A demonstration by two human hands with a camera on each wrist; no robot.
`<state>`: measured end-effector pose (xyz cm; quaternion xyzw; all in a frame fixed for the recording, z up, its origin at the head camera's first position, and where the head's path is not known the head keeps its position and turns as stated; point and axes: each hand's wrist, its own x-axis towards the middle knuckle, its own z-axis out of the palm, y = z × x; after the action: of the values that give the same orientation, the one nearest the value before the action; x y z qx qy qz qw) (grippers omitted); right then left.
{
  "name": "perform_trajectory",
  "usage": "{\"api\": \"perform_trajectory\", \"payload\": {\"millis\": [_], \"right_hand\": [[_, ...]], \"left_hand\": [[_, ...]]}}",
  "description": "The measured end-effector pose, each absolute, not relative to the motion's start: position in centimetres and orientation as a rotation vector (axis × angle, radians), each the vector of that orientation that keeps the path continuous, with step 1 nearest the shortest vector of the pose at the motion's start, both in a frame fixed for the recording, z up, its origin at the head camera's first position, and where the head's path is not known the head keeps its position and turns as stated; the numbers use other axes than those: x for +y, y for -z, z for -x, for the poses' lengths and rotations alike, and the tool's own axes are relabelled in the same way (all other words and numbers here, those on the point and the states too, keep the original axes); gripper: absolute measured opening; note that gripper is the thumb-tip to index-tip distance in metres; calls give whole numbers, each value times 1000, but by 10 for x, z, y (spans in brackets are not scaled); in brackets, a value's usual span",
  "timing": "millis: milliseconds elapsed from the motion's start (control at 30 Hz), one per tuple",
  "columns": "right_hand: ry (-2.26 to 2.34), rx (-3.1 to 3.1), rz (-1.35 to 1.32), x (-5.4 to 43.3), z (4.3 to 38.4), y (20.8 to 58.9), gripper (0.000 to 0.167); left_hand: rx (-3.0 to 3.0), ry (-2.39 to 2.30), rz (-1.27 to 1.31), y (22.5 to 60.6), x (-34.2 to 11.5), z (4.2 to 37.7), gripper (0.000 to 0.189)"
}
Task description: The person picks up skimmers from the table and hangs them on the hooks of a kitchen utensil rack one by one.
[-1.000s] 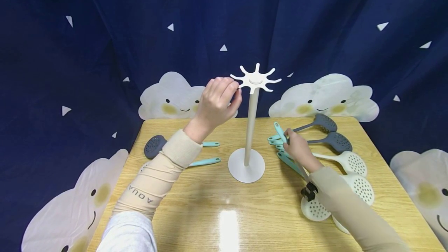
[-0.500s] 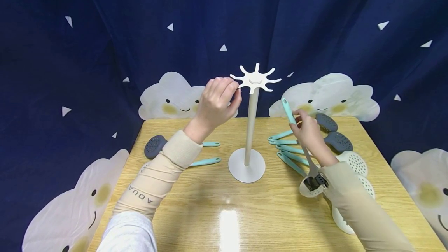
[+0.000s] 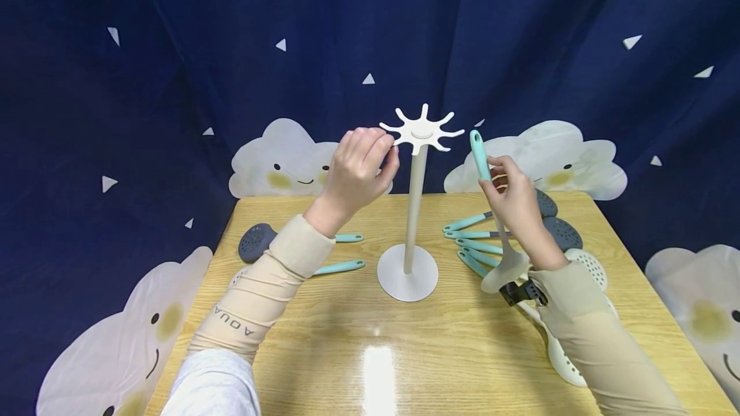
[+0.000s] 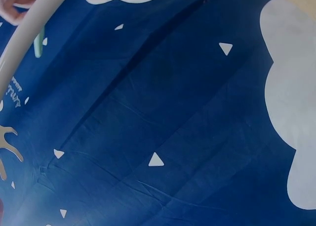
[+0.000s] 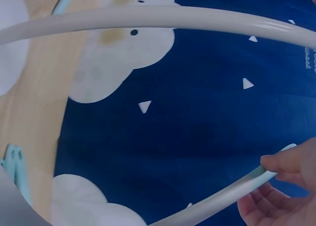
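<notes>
A white utensil stand [image 3: 412, 210] rises from a round base and ends in a star-shaped top of several hooks. My left hand [image 3: 358, 162] pinches the tip of one hook on its left side. To the right of the stand, my right hand [image 3: 517, 207] grips a skimmer [image 3: 479, 156] by its turquoise handle, between thumb and fingers. The skimmer hangs nearly upright over the table, handle end up, its pale head low near the wrist. In the right wrist view the pale shaft [image 5: 217, 201] runs down from the fingers.
Several skimmers with turquoise handles [image 3: 469, 235] lie fanned at the right, with dark heads [image 3: 562, 234] and pale heads [image 3: 563, 361]. A dark skimmer [image 3: 256, 242] and another turquoise handle [image 3: 341, 266] lie at the left, partly behind the left arm. A navy curtain [image 3: 324, 31] hangs behind the table.
My right hand has lifted the skimmer up off the pile, its handle rising to about the height of the stand's top. The left hand stays at the hook.
</notes>
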<state>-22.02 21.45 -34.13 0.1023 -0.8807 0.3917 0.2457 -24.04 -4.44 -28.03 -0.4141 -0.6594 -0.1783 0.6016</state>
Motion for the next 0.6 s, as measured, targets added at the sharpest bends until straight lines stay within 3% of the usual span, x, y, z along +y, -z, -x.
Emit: {"api": "perform_trajectory", "payload": {"millis": [600], "right_hand": [[-1132, -2236, -396, 200, 219, 304, 35]], "left_hand": [[-1525, 416, 954, 281, -44, 241, 7]]}}
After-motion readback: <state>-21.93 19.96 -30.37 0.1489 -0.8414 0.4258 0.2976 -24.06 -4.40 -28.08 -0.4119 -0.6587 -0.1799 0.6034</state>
